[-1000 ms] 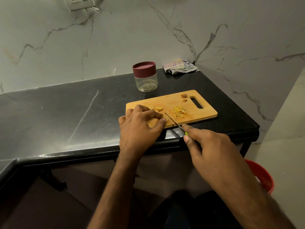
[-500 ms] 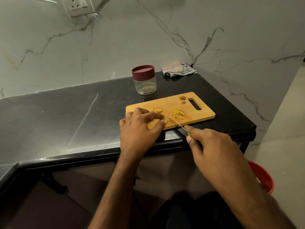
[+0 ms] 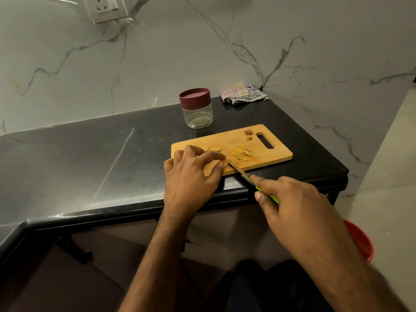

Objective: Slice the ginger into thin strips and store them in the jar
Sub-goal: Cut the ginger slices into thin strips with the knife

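A: Status, near side first.

B: Right hand is wrapped round the green handle of the knife, index finger laid along the top. Blade angles up-left onto the near edge of the cutting board.

A: Left?

B: Left hand sits on the board's near-left corner, fingers curled down, pinning a ginger slice between fingertip and thumb. Knife tip is right against that slice.

A: Rest of the ginger?

B: All on the board. A couple more slices just beyond the left fingers. Cut strips in a loose pile mid-board, right of the blade. Two brown trimmings beside the handle slot at the far-right end.

A: Jar?

B: Jar stands upright on the black counter, just past the board's far edge, maroon lid on. Something small at the bottom, can't tell what.

A: Anything else?

B: Crumpled striped cloth in the far corner against the marble wall. Red bucket on the floor, lower right, partly hidden by the right arm.
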